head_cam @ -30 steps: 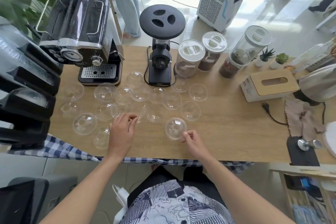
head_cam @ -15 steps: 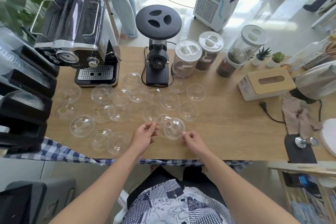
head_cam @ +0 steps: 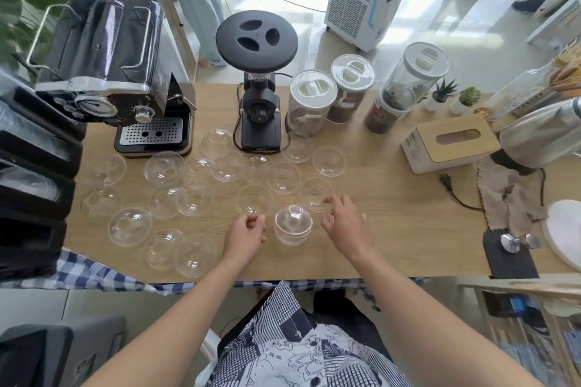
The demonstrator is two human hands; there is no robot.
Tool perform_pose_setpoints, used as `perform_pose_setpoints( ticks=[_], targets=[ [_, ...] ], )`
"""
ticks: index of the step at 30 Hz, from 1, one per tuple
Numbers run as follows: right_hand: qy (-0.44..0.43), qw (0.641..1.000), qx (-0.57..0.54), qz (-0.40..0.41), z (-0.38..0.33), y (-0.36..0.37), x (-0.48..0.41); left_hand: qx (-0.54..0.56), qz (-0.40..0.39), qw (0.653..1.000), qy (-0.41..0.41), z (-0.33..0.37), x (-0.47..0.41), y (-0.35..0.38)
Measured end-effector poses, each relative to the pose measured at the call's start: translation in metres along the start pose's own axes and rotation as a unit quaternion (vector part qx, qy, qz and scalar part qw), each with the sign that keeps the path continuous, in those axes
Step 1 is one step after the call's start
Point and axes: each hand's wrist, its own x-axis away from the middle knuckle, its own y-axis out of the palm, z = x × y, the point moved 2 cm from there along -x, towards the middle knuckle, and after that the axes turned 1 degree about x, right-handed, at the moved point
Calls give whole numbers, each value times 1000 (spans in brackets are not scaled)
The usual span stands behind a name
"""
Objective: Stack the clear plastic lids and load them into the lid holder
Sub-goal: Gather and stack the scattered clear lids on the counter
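Note:
Several clear dome lids lie scattered over the wooden table [head_cam: 393, 229]. Two nested lids form a short stack [head_cam: 293, 225] near the front edge, between my hands. My left hand [head_cam: 246, 236] rests just left of the stack with its fingers curled in and nothing in them, its fingertips close to a single lid [head_cam: 254, 199]. My right hand [head_cam: 344, 223] hovers to the right of the stack, fingers spread, tips at the edge of another lid [head_cam: 316, 193]. The black lid holder [head_cam: 31, 182] stands at the table's left end.
An espresso machine [head_cam: 107, 72], a black grinder [head_cam: 257, 97] and three jars [head_cam: 311, 104] line the back. A tissue box [head_cam: 449, 141], a plug and cord [head_cam: 452, 188], a cloth [head_cam: 506, 198] and a tamper [head_cam: 518, 242] sit to the right.
My left hand carried a lid from the left and set it onto the lid by my right hand, making the stack. Both hands have let go, and the right hand has moved up and to the right.

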Motion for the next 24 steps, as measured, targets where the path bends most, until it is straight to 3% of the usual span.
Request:
perform_pose_setpoints(
  ticks=[2, 5, 7, 9, 18, 21, 24],
  targets=[
    [-9, 999, 34, -13, -2, -4, -5, -124, 44, 986, 100, 1, -2, -8],
    [-17, 998, 56, -28, -4, -6, -11, -312, 48, 923, 220, -2, -9, -18],
    [-22, 997, 62, -30, -6, -6, -14, -400, 43, 882, 243, -4, -15, -23],
    [-23, 997, 61, -31, -7, -7, -17, -427, 46, 868, 250, -3, -20, -28],
    [-18, 997, -50, 55, -3, -18, -13, -339, 124, 868, 341, 6, -22, -39],
    [-19, 986, -145, 80, -8, -24, -6, -265, 144, 895, 330, 4, -17, -45],
    [20, 962, -265, 59, -12, -25, 0, -122, 130, 950, 258, 1, -10, -52]
  ],
)
